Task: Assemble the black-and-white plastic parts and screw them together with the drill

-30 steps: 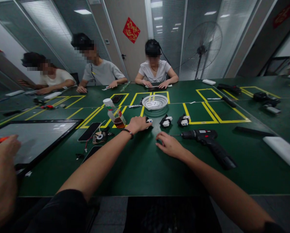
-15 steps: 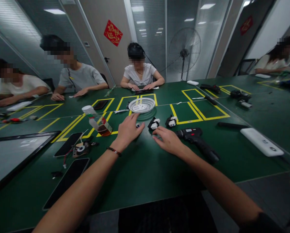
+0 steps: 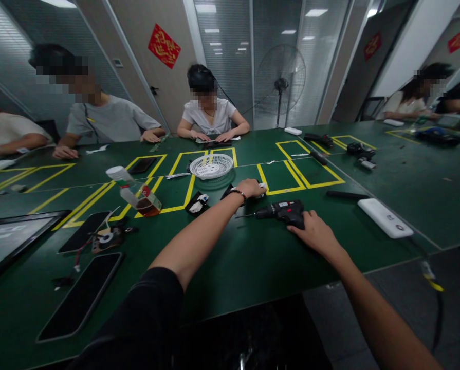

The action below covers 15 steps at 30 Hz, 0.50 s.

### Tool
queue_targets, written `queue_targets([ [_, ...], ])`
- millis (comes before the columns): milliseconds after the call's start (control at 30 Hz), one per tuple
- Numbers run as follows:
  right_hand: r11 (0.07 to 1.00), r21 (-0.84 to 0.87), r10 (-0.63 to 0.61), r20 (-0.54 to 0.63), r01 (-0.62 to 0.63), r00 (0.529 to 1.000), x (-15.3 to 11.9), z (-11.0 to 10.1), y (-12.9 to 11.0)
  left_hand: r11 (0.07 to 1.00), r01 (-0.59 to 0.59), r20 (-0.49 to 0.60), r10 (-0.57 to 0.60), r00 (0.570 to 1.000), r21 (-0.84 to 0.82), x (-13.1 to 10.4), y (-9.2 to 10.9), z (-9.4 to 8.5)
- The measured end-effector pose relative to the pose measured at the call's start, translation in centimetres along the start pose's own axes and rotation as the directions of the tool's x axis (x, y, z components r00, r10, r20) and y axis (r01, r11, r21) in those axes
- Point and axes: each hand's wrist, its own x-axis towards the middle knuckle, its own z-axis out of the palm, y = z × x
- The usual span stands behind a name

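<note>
My left hand (image 3: 250,189) reaches out over a small black-and-white part (image 3: 261,191), its fingers closed around it and partly hiding it. My right hand (image 3: 315,231) is wrapped round the handle of a black cordless drill (image 3: 282,209), which lies on the green table with its thin bit pointing left. Another black part with white pieces (image 3: 198,204) sits to the left of my left forearm. A third dark part (image 3: 227,191) is mostly hidden behind my left wrist.
Beyond the hands is a white basket (image 3: 212,166). A tilted bottle (image 3: 135,192), phones (image 3: 81,295) and a wired part (image 3: 107,238) lie left. A white power bank (image 3: 385,218) is at right. Several people sit around the table (image 3: 222,277).
My left hand has moved right to the black-and-white part. My right hand has moved right and taken hold of the drill handle. The view has turned slightly right.
</note>
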Motion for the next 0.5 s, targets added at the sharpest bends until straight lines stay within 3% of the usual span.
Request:
queue_targets([
  [200, 0.999, 0.042, 0.02, 0.051, -0.022, 0.998, 0.3, 0.1, 0.5, 0.997, 0.048, 0.026, -0.046, 0.999, -0.061, 0.5, 0.3, 0.1],
  [367, 0.994, 0.109, -0.001, 0.148, -0.015, 0.989, 1.7, -0.7, 1.1, 0.975, -0.002, -0.019, -0.002, 1.0, -0.222, -2.7, -1.2, -0.4],
  [433, 0.985, 0.172, -0.03, 0.239, -0.012, 0.97, 2.8, -1.2, 1.5, 0.836, -0.056, -0.057, 0.029, 0.998, -0.547, -5.1, -2.9, -0.6],
  [500, 0.977, 0.213, -0.049, 0.313, -0.02, 0.948, 3.9, -1.6, 1.8, 0.63, -0.046, -0.04, 0.024, 0.999, -0.775, -7.9, -5.0, -0.7],
])
